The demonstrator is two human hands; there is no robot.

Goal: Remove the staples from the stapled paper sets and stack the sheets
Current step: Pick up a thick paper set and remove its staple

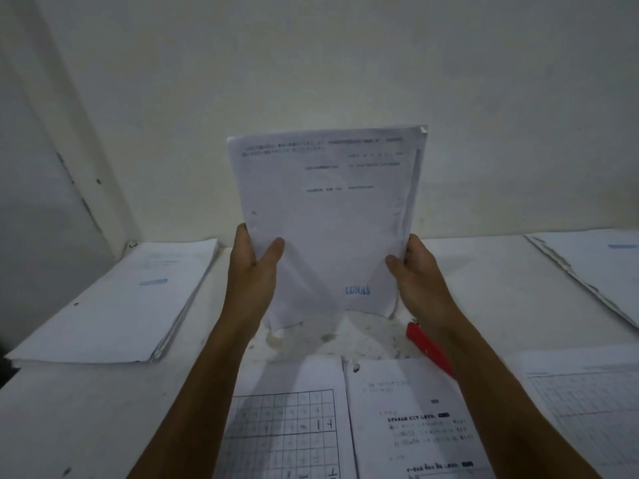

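I hold a set of white printed sheets upright above the table, its lower edge near the tabletop. My left hand grips its left side, thumb on the front. My right hand grips its right side. The top right corner of the set is creased. A blue stamp shows near the bottom of the front sheet. A red staple remover lies on the table under my right forearm.
A thick pile of sheets lies at the left. Another pile sits at the far right. Loose sheets with a grid and with text lie in front. The white table meets a wall behind.
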